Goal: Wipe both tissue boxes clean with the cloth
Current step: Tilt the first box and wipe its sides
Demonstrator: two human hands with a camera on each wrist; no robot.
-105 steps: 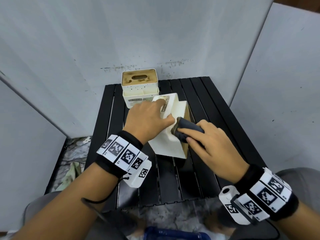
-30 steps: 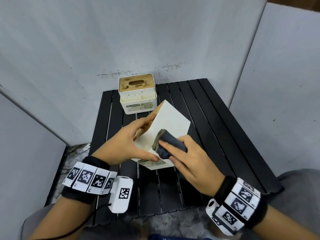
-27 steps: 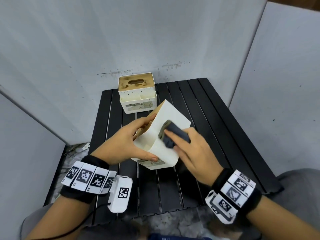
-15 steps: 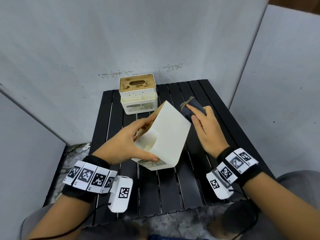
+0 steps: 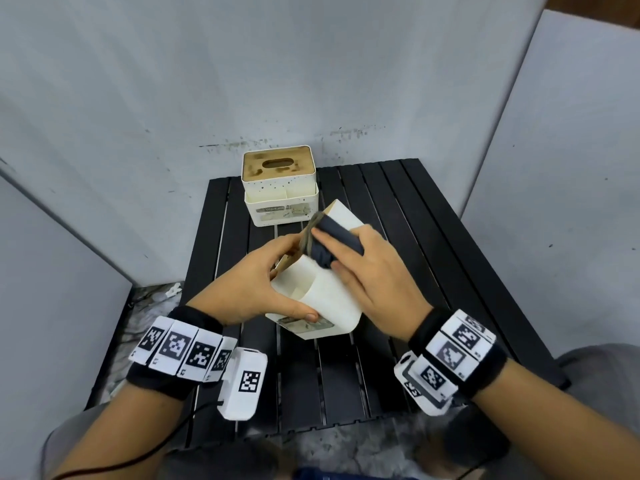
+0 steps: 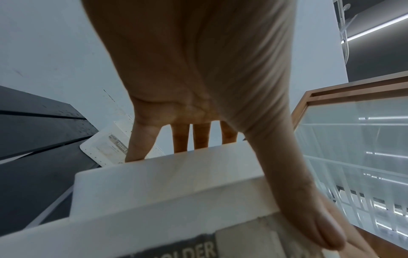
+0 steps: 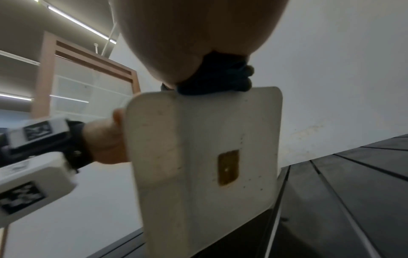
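I am wiping the near tissue box (image 5: 322,299), tilted up off the table (image 5: 408,216) in my left hand (image 5: 242,292) with thumb and fingers clamped around it, while my right hand (image 5: 374,282) is pressing the bunched cloth (image 5: 332,242) under curled fingers on its upper far edge; next I judge I should be sweeping nearward, then doing the far tissue box (image 5: 280,188).

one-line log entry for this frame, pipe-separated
left hand: holds tilted tissue box | right hand: presses cloth on its upper side | second tissue box: upright at table rear, untouched
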